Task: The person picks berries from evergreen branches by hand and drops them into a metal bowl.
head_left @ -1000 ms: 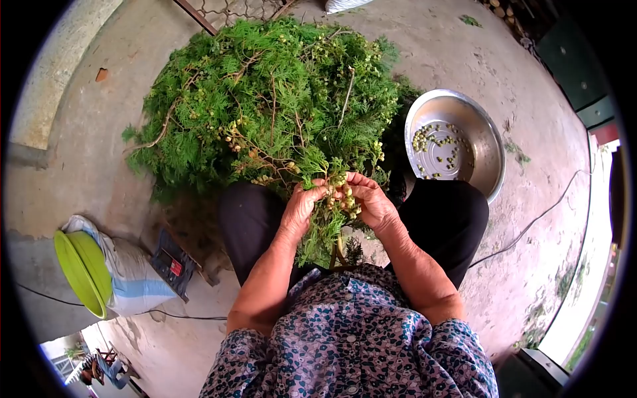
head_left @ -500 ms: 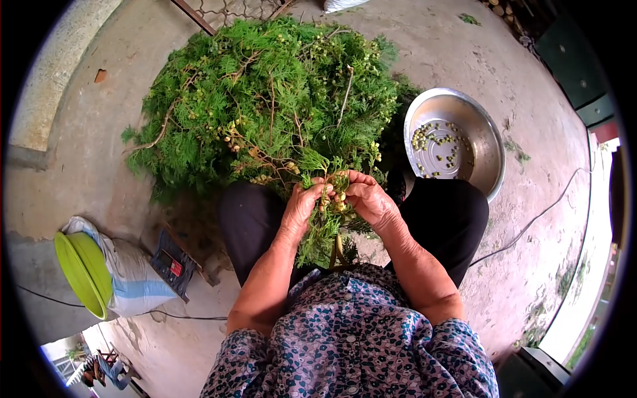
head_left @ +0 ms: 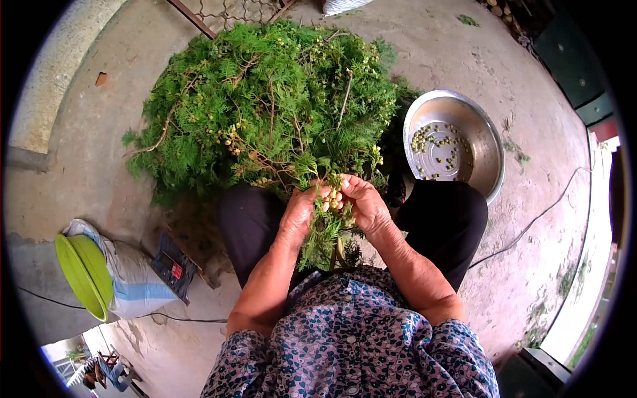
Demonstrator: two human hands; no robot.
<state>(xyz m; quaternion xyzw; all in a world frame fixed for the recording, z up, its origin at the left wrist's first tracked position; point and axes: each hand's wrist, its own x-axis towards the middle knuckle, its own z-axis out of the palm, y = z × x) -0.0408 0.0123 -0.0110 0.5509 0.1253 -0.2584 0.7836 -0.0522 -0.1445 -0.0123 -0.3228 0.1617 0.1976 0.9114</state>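
Observation:
Between my knees I hold a leafy evergreen sprig [head_left: 323,237] that carries a cluster of pale cones. My left hand [head_left: 302,207] is closed round the sprig from the left. Opposite it, my right hand [head_left: 365,203] pinches at the same sprig by the cones, thumb and forefinger together. Just beyond both hands rises a big heap of cut evergreen branches [head_left: 265,99], with brown twigs and cone clusters on it. A metal basin [head_left: 488,142] stands to the right of the heap, small green cones scattered on its bottom.
At the left are a lime-green plastic tub [head_left: 83,275] and a white-and-blue sack [head_left: 136,278], with a dark object [head_left: 174,265] beside it. A thin cable [head_left: 531,222] crosses the concrete floor on the right. Far lower left, a person [head_left: 109,371] is partly visible.
My right hand has drawn slightly down and inward, its fingers bunching closer at the sprig. My left hand has barely shifted. The heap and basin stay where they were.

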